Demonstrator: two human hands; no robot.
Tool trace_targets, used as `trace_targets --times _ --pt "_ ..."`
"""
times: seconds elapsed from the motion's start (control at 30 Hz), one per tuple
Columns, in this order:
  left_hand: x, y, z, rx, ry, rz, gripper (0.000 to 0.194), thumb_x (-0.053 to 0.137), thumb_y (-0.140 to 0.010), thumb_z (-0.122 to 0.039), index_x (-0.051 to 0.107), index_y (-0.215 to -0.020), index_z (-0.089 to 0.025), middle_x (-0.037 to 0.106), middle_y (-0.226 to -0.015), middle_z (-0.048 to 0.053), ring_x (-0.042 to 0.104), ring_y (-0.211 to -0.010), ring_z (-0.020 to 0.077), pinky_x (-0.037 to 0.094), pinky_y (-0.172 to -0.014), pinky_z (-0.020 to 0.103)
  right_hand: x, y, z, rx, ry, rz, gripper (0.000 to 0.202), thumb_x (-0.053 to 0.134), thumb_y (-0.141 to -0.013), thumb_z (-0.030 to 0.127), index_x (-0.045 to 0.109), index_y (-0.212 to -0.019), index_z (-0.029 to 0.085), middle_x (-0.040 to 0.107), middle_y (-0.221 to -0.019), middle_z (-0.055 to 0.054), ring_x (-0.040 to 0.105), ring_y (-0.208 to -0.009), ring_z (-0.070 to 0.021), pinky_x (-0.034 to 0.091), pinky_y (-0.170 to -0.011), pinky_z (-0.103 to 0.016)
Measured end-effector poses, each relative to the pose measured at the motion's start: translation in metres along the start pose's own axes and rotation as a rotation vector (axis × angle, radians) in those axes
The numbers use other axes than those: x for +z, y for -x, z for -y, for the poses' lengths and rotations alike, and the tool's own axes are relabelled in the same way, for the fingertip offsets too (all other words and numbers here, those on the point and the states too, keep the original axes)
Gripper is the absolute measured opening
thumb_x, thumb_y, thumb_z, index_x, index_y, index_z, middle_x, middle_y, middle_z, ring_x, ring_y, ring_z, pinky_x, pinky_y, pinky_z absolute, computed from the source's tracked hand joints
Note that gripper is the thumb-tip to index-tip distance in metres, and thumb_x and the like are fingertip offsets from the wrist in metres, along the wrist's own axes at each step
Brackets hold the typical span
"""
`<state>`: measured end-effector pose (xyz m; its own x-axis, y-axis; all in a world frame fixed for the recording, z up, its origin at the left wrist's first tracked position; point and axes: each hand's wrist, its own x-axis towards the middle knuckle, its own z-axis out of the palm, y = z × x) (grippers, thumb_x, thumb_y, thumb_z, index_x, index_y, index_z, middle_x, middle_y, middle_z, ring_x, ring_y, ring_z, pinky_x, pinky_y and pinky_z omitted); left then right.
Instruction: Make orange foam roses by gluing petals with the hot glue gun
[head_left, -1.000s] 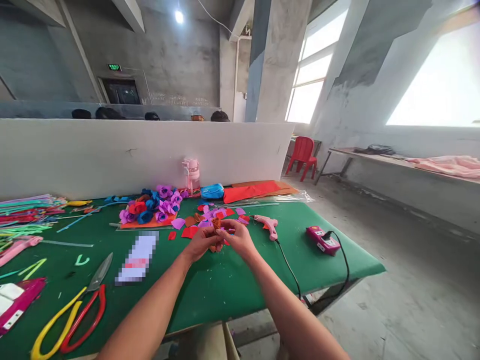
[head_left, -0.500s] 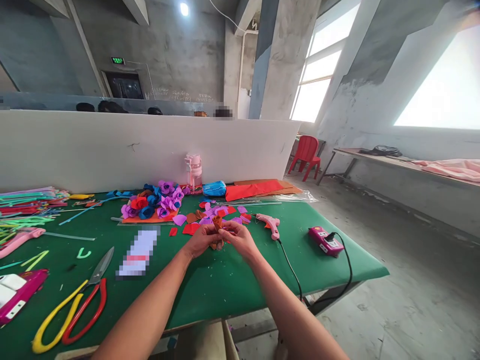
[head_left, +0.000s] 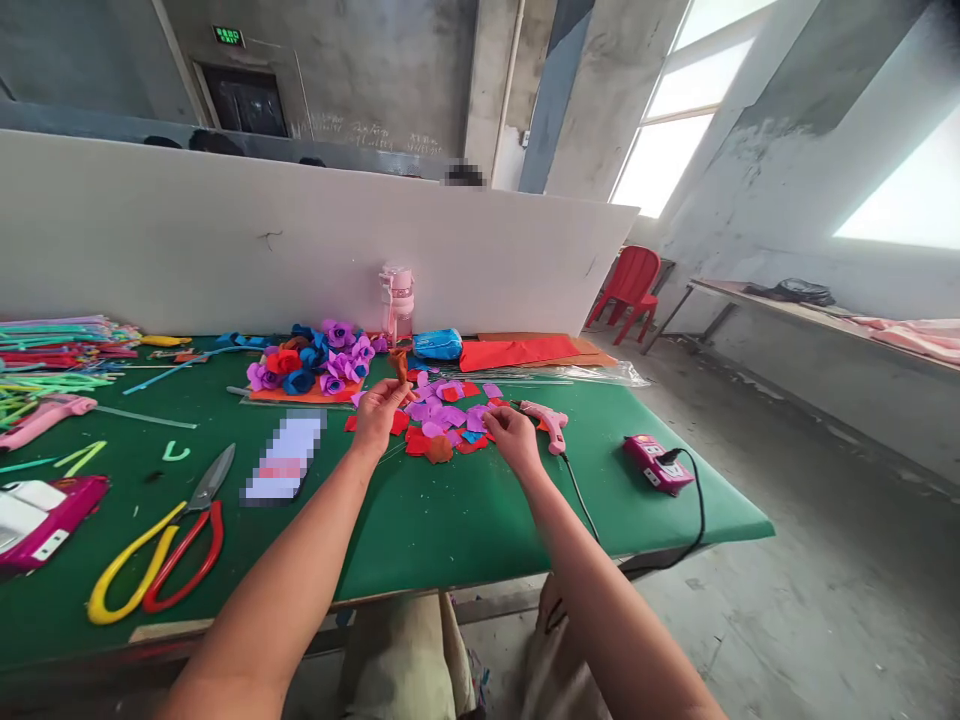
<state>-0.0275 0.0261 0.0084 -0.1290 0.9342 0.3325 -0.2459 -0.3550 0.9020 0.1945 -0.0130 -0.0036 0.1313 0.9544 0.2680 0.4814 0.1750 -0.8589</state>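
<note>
My left hand [head_left: 384,405] pinches a rolled brown crepe-paper flower [head_left: 400,366], held upright above the green table [head_left: 420,530]. My right hand [head_left: 511,435] is apart from it, at the right side of a pile of loose paper petals [head_left: 431,412] in purple, red, brown and blue. Its thumb and fingertips are pressed together; whether a petal is between them cannot be made out. Just right of that hand lies a pink hot glue gun [head_left: 547,422] with a black cord. Finished purple, blue and red paper flowers [head_left: 349,360] sit behind my left hand.
Scissors [head_left: 201,500], a phone [head_left: 285,455] and a second pink glue gun [head_left: 49,415] lie leftward. Coloured stems [head_left: 67,340] pile at the far left. A pink bottle [head_left: 399,300], blue pouch [head_left: 437,344] and red paper [head_left: 517,352] line the white partition [head_left: 300,240]. A purple power strip [head_left: 658,463] sits right.
My hands have parted. The left has moved away to the left with the brown flower, while the right has let go of it and moved right, to the petals. The view has tilted down.
</note>
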Motion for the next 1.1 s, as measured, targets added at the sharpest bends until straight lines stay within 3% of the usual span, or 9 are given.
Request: trace_targets --times 0.13,0.23,0.37,0.47,0.57,0.67,0.73,0.87,1.1 --pt "0.001 0.001 0.001 0.023 0.085 -0.009 0.025 0.07 -0.071 -0.04 0.061 -0.077 -0.018 0.056 -0.055 -0.004 0.056 -0.055 0.0106 0.047 -0.063 0.025 0.022 0.002 0.005 -0.048 0.111 0.099 0.012 0.06 -0.071 0.029 0.066 -0.065 0.02 0.064 -0.06 0.0 0.054 -0.058 -0.0142 0.037 -0.058 -0.024" --pt "-0.001 0.0 -0.003 0.034 0.151 -0.013 0.028 0.068 -0.073 -0.043 0.057 -0.083 -0.019 0.054 -0.054 -0.006 0.052 -0.048 0.0088 0.044 -0.053 0.022 0.027 -0.007 0.007 -0.047 0.175 0.074 0.012 0.059 -0.073 0.028 0.068 -0.07 0.02 0.068 -0.067 -0.002 0.057 -0.063 -0.0157 0.038 -0.06 -0.024" --pt "-0.012 -0.008 -0.009 0.121 0.165 -0.202 0.031 0.069 -0.072 -0.043 0.052 -0.083 -0.02 0.057 -0.06 -0.005 0.049 -0.046 0.0063 0.044 -0.05 0.021 -0.003 -0.041 0.002 0.027 0.25 -0.118 0.027 0.043 -0.08 0.025 0.067 -0.09 0.015 0.07 -0.085 -0.009 0.061 -0.076 -0.0202 0.041 -0.068 -0.029" --pt "-0.019 -0.013 -0.01 0.182 0.147 -0.294 0.03 0.068 -0.073 -0.043 0.05 -0.081 -0.02 0.058 -0.063 -0.004 0.048 -0.046 0.0057 0.043 -0.049 0.02 -0.026 -0.058 0.001 0.033 0.286 -0.165 0.03 0.041 -0.081 0.025 0.066 -0.094 0.013 0.07 -0.089 -0.011 0.061 -0.079 -0.0214 0.042 -0.072 -0.031" --pt "-0.019 -0.013 -0.009 0.165 0.124 -0.259 0.027 0.066 -0.076 -0.041 0.05 -0.084 -0.02 0.057 -0.062 -0.004 0.044 -0.044 0.0045 0.038 -0.045 0.018 -0.02 -0.046 0.009 -0.044 0.295 -0.032 0.021 0.049 -0.078 0.025 0.069 -0.082 0.017 0.071 -0.079 -0.005 0.06 -0.071 -0.0183 0.043 -0.068 -0.028" --pt "-0.015 -0.01 -0.009 0.148 0.116 -0.217 0.024 0.065 -0.077 -0.039 0.052 -0.085 -0.019 0.057 -0.06 -0.005 0.042 -0.042 0.0041 0.034 -0.042 0.017 0.011 -0.015 0.021 -0.148 0.307 0.23 0.011 0.059 -0.074 0.023 0.07 -0.074 0.02 0.069 -0.069 0.0 0.059 -0.063 -0.0145 0.041 -0.061 -0.023" --pt "-0.013 -0.008 -0.011 0.156 0.106 -0.197 0.023 0.064 -0.078 -0.038 0.052 -0.084 -0.019 0.057 -0.06 -0.004 0.042 -0.042 0.0043 0.033 -0.041 0.017 0.032 0.003 0.028 -0.213 0.437 0.389 0.015 0.054 -0.08 0.021 0.07 -0.08 0.02 0.07 -0.075 -0.002 0.061 -0.068 -0.0143 0.04 -0.061 -0.022" --pt "-0.012 -0.008 -0.018 0.194 0.05 -0.154 0.022 0.063 -0.08 -0.038 0.054 -0.085 -0.018 0.058 -0.06 -0.004 0.042 -0.041 0.0042 0.034 -0.041 0.017 0.053 0.013 0.037 -0.2 0.556 0.453 0.01 0.059 -0.075 0.016 0.068 -0.078 0.016 0.07 -0.083 -0.008 0.063 -0.074 -0.0196 0.038 -0.06 -0.025" --pt "-0.008 -0.014 -0.039 0.157 -0.033 -0.069 0.026 0.063 -0.077 -0.041 0.053 -0.083 -0.018 0.058 -0.057 -0.004 0.042 -0.037 0.0046 0.033 -0.038 0.018 0.054 0.008 0.038 -0.154 0.686 0.449 0.01 0.059 -0.076 0.018 0.068 -0.074 0.014 0.069 -0.077 -0.011 0.064 -0.074 -0.0225 0.038 -0.06 -0.026"
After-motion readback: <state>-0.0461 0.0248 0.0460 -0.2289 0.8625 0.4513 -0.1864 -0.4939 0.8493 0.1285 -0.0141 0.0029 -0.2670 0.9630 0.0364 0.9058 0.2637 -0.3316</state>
